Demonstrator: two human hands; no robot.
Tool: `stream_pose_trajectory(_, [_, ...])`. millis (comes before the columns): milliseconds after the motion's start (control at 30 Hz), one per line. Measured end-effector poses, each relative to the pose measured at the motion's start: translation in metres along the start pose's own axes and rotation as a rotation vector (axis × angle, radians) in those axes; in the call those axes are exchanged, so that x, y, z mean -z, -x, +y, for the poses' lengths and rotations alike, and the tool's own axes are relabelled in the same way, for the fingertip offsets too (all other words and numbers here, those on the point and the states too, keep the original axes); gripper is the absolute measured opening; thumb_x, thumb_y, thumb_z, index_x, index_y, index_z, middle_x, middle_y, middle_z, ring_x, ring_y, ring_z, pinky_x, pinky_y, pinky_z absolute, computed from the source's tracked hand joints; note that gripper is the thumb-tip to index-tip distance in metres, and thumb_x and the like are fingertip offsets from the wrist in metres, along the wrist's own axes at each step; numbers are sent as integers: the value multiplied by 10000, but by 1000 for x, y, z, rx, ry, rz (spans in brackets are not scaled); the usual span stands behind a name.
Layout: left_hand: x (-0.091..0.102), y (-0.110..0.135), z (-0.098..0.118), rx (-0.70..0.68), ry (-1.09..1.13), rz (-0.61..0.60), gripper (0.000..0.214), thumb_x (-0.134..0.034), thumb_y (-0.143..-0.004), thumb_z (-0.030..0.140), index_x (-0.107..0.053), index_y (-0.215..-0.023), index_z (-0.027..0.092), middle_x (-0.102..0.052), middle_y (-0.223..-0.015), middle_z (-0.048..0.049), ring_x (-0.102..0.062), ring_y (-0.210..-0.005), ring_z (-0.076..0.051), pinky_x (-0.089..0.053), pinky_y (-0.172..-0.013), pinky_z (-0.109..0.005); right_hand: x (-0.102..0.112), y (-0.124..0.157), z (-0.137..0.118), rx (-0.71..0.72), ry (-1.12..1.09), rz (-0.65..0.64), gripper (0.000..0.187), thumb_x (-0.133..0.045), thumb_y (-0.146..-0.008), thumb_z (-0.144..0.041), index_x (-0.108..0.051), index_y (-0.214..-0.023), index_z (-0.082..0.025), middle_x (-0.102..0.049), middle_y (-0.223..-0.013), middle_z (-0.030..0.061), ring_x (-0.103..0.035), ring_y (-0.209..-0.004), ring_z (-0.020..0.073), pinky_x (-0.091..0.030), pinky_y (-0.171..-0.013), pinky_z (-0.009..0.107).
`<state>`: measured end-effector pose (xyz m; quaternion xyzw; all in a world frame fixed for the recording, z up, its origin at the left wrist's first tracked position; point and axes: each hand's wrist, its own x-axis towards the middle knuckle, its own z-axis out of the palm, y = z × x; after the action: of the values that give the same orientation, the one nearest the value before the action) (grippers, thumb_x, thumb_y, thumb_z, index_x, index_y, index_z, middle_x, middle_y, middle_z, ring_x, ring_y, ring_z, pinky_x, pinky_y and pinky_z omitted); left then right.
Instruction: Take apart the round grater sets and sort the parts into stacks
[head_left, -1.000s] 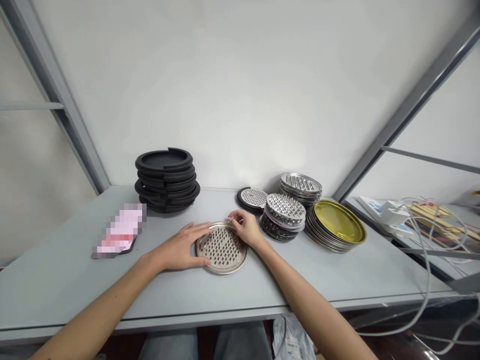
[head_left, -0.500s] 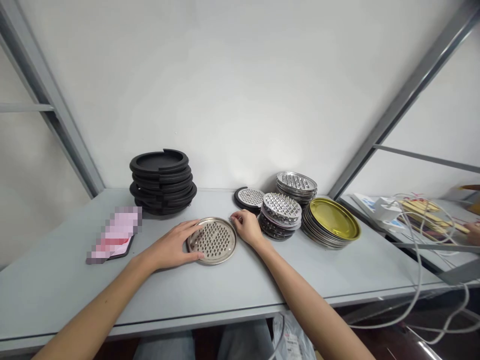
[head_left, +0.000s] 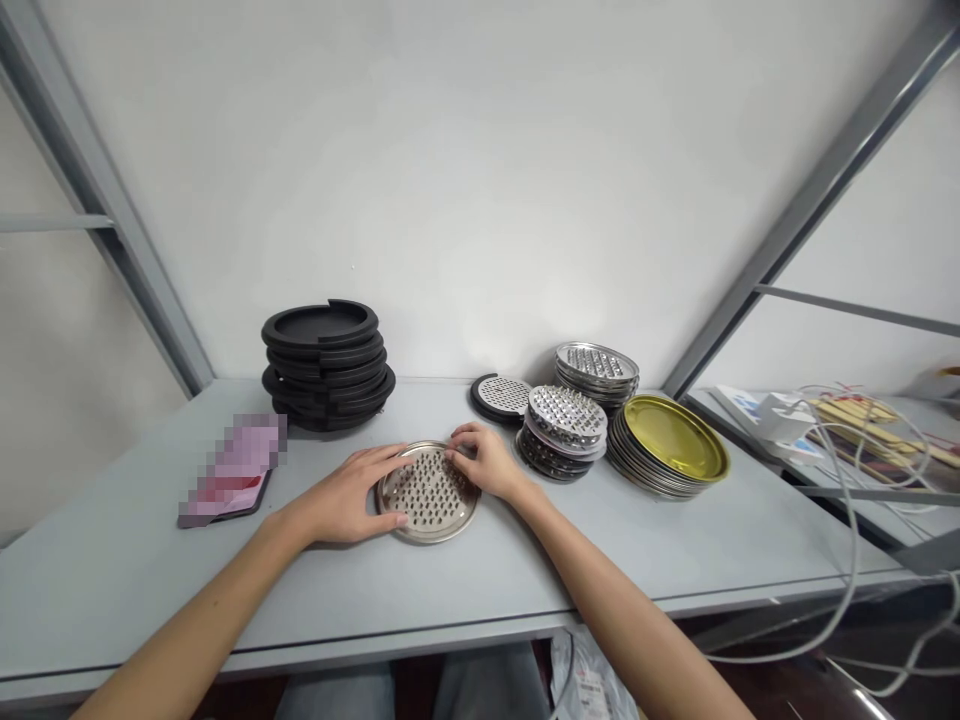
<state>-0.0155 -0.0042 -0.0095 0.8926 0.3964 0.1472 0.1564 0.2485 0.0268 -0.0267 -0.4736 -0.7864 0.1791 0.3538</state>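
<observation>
A round perforated metal disc [head_left: 426,494] lies flat on the grey table [head_left: 450,580]. My left hand [head_left: 346,495] rests on its left rim, fingers curved along the edge. My right hand [head_left: 484,460] is at its far right rim, fingertips bent down onto the metal. Both hands hold the disc between them. To the right stand a stack of perforated discs [head_left: 564,430], a second such stack [head_left: 598,368] behind it, and a black ring with a perforated disc fitted in it [head_left: 501,396].
A stack of black rubber rings [head_left: 327,362] stands at the back left. A pile of gold-coloured lids [head_left: 670,445] lies at the right. A pink blurred flat object [head_left: 234,467] lies at the left. Cables and papers [head_left: 840,425] cover a neighbouring table at the right.
My right hand, just off the disc's rim half a second ago, has come back onto its far right edge. The left hand has stayed on the left rim.
</observation>
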Motion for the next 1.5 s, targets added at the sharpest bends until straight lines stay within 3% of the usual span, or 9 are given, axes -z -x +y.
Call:
stream_pose_trajectory(200, [2,0,5,-9,-2,-20,729,-665,-782,538,-417,-1427,305,-360,-1524,-48,-339,-1378,-338,-319,-1128,-485,3,-1,-2,-74,-20,-73,69,-689,-759,-204,-728,-714,-170,-685,-956,68,-638,-859,174,-463,-836,293])
stream_pose_trajectory(533, [-1,-2,7,15,5,22,741,-656,-780,563,-422,-1422,277,-385,-1507,-62,-356,-1367,-332,-321,-1131,-469,9,-2,-6,-22,16,-98,101,-647,-740,-120,-725,-707,-174,-688,-970,66,-638,-875,172,-466,-852,297])
stream_pose_trajectory(800, [-1,-4,12,7,-138,148,944,-648,-744,633,-242,-1490,221,-357,-1510,-122,-356,-1360,-356,-320,-1105,-466,15,-2,-9,0,91,-107,126,-619,-762,-120,-715,-716,-188,-703,-973,59,-645,-886,184,-464,-850,293])
stream_pose_trajectory(867, [2,-6,16,99,-222,286,768,-550,-822,621,-336,-1420,189,-448,-1434,-145,-451,-1287,-346,-363,-1055,-457,13,-2,-9,-4,128,-119,138,-610,-765,-115,-710,-710,-192,-708,-967,56,-645,-880,187,-461,-844,293])
stream_pose_trajectory(1000, [10,-6,18,477,-384,527,413,-382,-930,479,-497,-1143,145,-672,-968,-135,-639,-949,-327,-403,-950,-491,12,0,-11,4,163,-105,146,-603,-779,-106,-705,-713,-188,-703,-962,63,-624,-903,194,-444,-862,303])
stream_pose_trajectory(1100, [13,-4,14,670,-440,477,401,-393,-905,478,-504,-1069,130,-671,-889,-148,-638,-871,-368,-352,-930,-620,12,0,-12,6,189,-81,120,-620,-790,-127,-701,-720,-181,-681,-960,75,-603,-914,193,-434,-862,302])
stream_pose_trajectory(1200, [12,-1,7,734,-411,415,427,-374,-899,488,-508,-1066,119,-642,-1002,-197,-614,-932,-398,-422,-835,-594,11,1,-11,-10,204,-87,97,-621,-808,-160,-695,-746,-174,-665,-916,76,-601,-848,173,-438,-804,277])
stream_pose_trajectory(1367, [14,-1,0,725,-420,427,420,-392,-893,501,-552,-1011,131,-629,-968,-177,-619,-896,-371,-480,-761,-476,11,1,-11,-21,243,-108,100,-605,-817,-175,-689,-762,-183,-676,-902,71,-608,-818,171,-425,-748,262])
stream_pose_trajectory(1500, [15,-1,5,465,-314,486,380,-363,-934,481,-578,-995,174,-639,-998,-119,-597,-999,-319,-454,-907,-459,11,1,-13,-23,266,-106,108,-598,-810,-165,-688,-754,-190,-683,-915,66,-615,-822,176,-417,-728,261])
